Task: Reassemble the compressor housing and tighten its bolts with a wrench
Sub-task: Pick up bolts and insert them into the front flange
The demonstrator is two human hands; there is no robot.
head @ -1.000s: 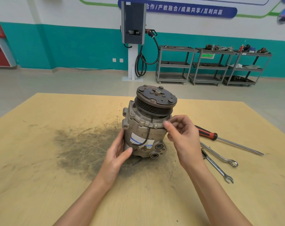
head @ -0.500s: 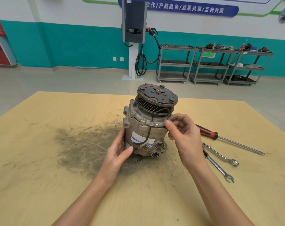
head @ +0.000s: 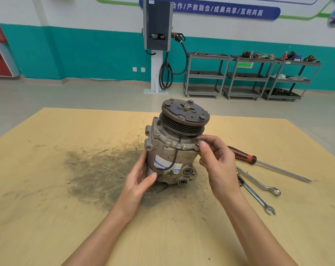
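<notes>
Right hand [head: 218,162] fingertips pinch flange bolt [head: 199,142] | compressor [head: 172,150] upright, leftward | left hand [head: 141,181] steadies body | wrenches [head: 258,191] right, nearer right hand

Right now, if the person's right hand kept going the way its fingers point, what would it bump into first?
The right hand points left at the grey metal compressor; its fingers already seem to touch the flange rim, probably at a bolt.

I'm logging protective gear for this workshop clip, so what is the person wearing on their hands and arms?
Nothing shows: the left hand and right hand have no gloves, rings or watch, and both forearms are uncovered to the frame's bottom edge, with no sleeves in view.
</notes>
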